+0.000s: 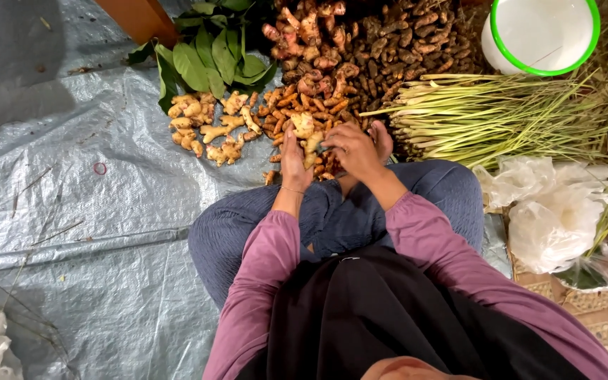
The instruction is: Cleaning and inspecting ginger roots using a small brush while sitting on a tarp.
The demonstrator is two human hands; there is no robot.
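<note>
I sit cross-legged on a grey tarpaulin (72, 211). My left hand (293, 162) holds a pale ginger root (309, 134) up in front of my knees. My right hand (353, 149) closes over the same root from the right, fingers curled on it. Just beyond my hands lies a heap of small orange-brown roots (286, 112). A loose cluster of pale ginger pieces (209, 127) lies to the left of that heap.
Green leaves (212, 56) lie at the back. A large pile of dark and pinkish roots (367, 42) fills the top centre. A lemongrass bundle (494, 116) stretches to the right, below a white green-rimmed bucket (540, 60). Crumpled plastic bags (554, 211) sit at right.
</note>
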